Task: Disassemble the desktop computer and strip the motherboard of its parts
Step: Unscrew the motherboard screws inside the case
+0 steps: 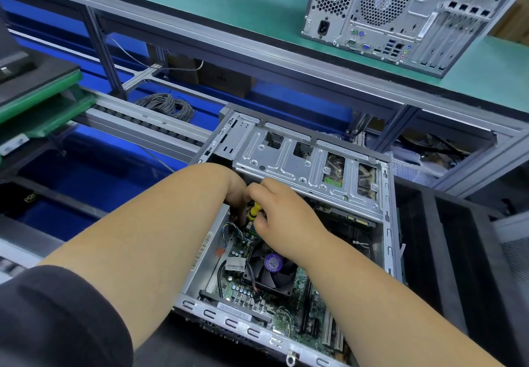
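Head view: right hand [282,209] gripped a yellow screwdriver [253,211] inside the open computer [383,223]; left hand [236,192] reached in beside it, its grip hidden.

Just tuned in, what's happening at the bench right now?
A person is working inside an open desktop case. The right hand grips a yellow-handled screwdriver near the drive cage; the left hand reaches in beside it, fingers hidden. The motherboard and its CPU fan remain installed.
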